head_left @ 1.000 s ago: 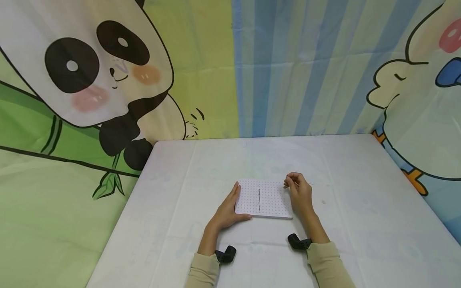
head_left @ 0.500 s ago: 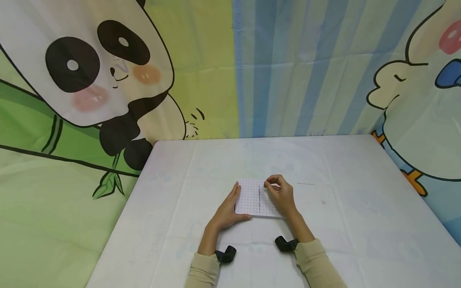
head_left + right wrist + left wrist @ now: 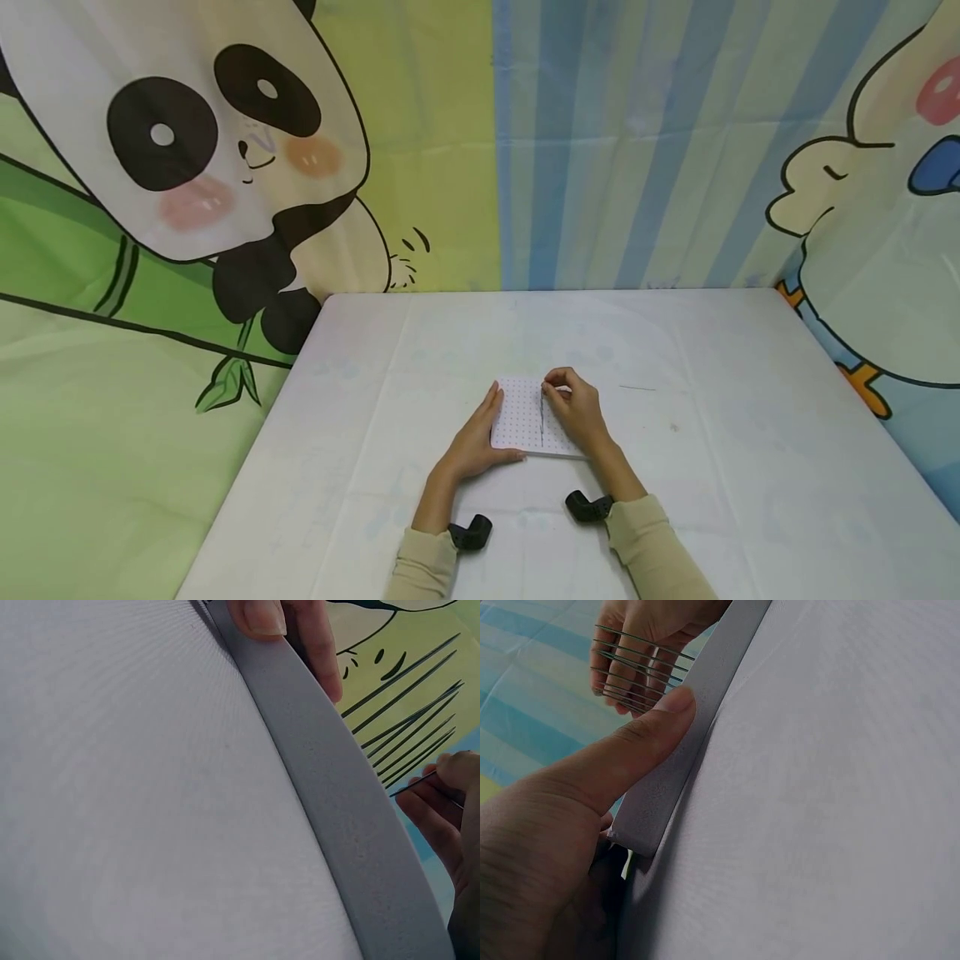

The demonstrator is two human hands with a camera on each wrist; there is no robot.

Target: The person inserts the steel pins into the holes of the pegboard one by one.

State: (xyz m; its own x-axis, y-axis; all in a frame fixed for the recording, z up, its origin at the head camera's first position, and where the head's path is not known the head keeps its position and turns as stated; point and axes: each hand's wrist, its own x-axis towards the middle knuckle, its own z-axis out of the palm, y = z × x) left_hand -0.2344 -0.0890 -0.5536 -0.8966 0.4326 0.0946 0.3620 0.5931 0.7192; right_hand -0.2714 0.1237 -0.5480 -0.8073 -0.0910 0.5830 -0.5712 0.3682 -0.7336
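A white board (image 3: 517,417) with a grid of small dots lies flat on the table. My left hand (image 3: 471,437) holds its near left corner, fingers along the left side and thumb (image 3: 676,701) against the front edge. Thin dark needles (image 3: 409,720), several of them, stand in the board in a row, pointed ends up, some leaning. Over the far end of that row, my right hand (image 3: 577,412) pinches another needle (image 3: 414,784) between thumb and fingers. Its lower tip appears at the board's surface; whether it has entered a hole is unclear.
One loose needle (image 3: 637,387) lies on the white table (image 3: 750,467), right of the board. Behind the table hangs a printed cloth (image 3: 420,150) with a panda. Each wrist wears a black camera (image 3: 471,533).
My right hand has moved left from the board's right side to the needle row, carrying the pinched needle. The left hand and board have stayed put. The loose needle is now fully uncovered.
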